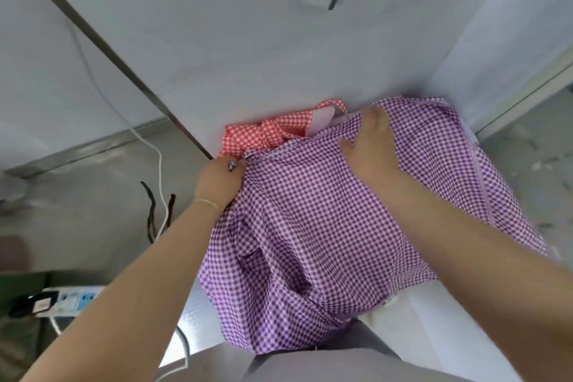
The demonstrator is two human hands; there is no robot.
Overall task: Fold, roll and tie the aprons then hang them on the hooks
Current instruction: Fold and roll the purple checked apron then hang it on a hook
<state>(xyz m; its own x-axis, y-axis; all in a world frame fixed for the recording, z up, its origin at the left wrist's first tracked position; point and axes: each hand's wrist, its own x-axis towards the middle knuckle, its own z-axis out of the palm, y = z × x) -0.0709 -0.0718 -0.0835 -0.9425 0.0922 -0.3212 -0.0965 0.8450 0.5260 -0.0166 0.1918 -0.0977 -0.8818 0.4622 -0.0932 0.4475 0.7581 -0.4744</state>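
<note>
A purple gingham apron (325, 226) lies spread on the white worktop (434, 313); the left hand (218, 178) pinches its edge, the right hand (373, 143) presses flat beside a red gingham apron (263, 133).

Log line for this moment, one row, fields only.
stage: folding | left hand: grips purple gingham apron edge | right hand: flat on it | red gingham apron: bunched behind

There is only the one view, from the person's head, looking steeply down and forward along both forearms. It sits close over the purple checked apron (325, 226), with a white wall (248, 40) straight ahead.
</note>
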